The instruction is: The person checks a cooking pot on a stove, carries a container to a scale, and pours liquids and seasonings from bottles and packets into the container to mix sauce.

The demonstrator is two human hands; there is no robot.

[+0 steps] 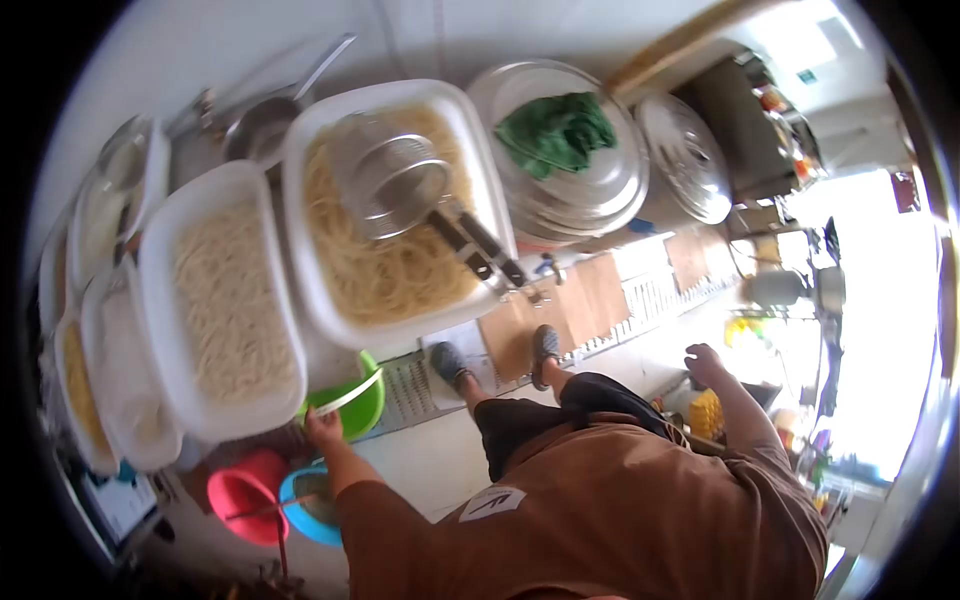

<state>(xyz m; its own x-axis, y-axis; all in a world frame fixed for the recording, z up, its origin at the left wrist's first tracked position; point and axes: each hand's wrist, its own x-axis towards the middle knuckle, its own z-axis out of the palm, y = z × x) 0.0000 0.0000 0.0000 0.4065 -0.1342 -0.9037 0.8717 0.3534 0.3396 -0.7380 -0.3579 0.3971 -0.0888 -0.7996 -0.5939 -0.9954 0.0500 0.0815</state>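
My left hand (323, 428) is closed around the near end of a pale, thin strip-like thing (350, 393), whose exact kind I cannot make out. The strip slants over a green bucket (366, 412). Just beyond the hand is the corner of a white tub (222, 428) of pale noodles. My right hand (706, 365) hangs out to the right with curled fingers and nothing visible in it. A larger white tub (298, 270) holds yellowish noodles. Across it lie wire strainers (400, 190) with dark handles pointing toward me.
Pink (228, 492) and blue (300, 497) buckets stand below the tubs. A green cloth (556, 133) lies on a large lidded pot (625, 195), with another metal lid (685, 155) beside it. Cardboard (590, 295) covers part of the floor. A counter with cookware runs along the right.
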